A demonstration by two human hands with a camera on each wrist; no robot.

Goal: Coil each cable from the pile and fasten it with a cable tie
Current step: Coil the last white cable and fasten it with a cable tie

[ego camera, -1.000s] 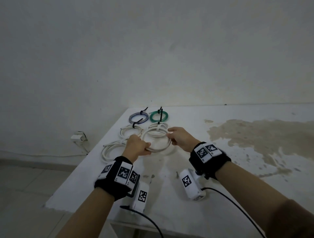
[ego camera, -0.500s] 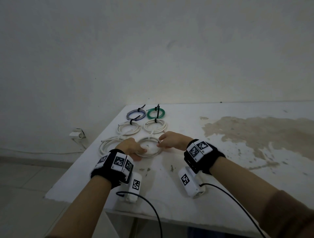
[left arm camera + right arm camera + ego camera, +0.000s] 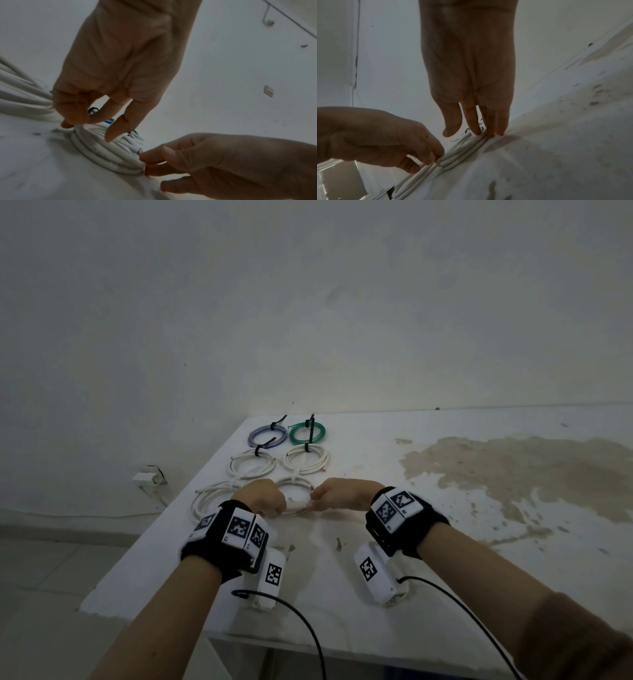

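Note:
A white cable coil lies flat on the white table, between my two hands. My left hand grips its left side, fingertips on top and thumb underneath. My right hand has straight fingers whose tips press on the coil's right edge. Most of the coil's left half is hidden by my left hand. Behind it lie several tied coils: a blue-grey coil, a green coil and two white coils, with black ties sticking up.
A larger white coil lies left of my left hand, near the table's left edge. A brown stain covers the table's right part. A wall socket sits low on the wall beyond the left edge.
The coil has come down from a slightly raised, tilted hold onto the table. Both hands have moved closer together on it, and my right fingers have straightened.

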